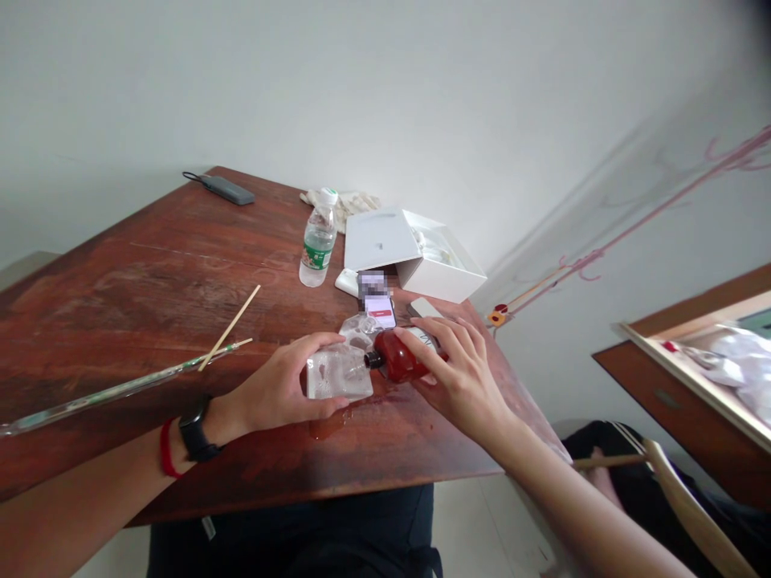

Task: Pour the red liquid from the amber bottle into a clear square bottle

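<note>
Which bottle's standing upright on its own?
The clear green-labelled bottle with the white cap, on the table; the red-brown bottle is tipped sideways in the right hand.

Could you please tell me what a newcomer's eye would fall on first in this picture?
Most likely the red bottle, tipped on its side in the right hand, its black neck pointing at the clear container in the left hand. After that, perhaps the green-labelled bottle standing upright farther back on the wooden table, and the white box behind the hands.
</note>
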{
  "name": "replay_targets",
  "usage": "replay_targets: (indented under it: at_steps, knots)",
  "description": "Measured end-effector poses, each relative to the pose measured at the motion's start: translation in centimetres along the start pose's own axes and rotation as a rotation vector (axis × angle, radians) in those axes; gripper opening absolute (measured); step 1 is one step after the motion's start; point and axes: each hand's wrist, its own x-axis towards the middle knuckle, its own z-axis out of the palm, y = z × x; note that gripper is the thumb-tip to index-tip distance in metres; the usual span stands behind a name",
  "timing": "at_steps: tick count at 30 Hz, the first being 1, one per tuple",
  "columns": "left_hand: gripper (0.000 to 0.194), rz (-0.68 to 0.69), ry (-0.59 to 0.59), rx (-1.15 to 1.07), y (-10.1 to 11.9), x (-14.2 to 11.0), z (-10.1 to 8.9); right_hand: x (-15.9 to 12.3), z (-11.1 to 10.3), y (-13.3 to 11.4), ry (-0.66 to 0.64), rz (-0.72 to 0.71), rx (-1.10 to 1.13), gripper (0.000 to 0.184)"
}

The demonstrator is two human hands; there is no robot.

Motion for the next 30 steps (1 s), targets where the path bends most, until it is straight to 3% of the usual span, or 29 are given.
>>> replay_targets:
  at_steps: [7,14,22,30]
  knots:
    - [0.074,0.038,-0.003,0.003,0.01,0.2,-0.14,0.09,0.16,0.08,0.015,-0.006,-0.032,0.06]
    - [0.077,0.019,-0.004,0.017,-0.17,0.06,0.13,-0.29,0.6,0.5,0.018,-0.013,-0.028,0.071]
    - [0.077,0.023,-0.001,0.022,-0.34,-0.04,0.12,-0.14,0.28,0.29,0.036,-0.021,-0.026,0.061]
    - [0.075,0.032,0.008,-0.008,0.22,-0.01,0.05,0.27,-0.37,0.28,0.056,-0.057,-0.053,0.064]
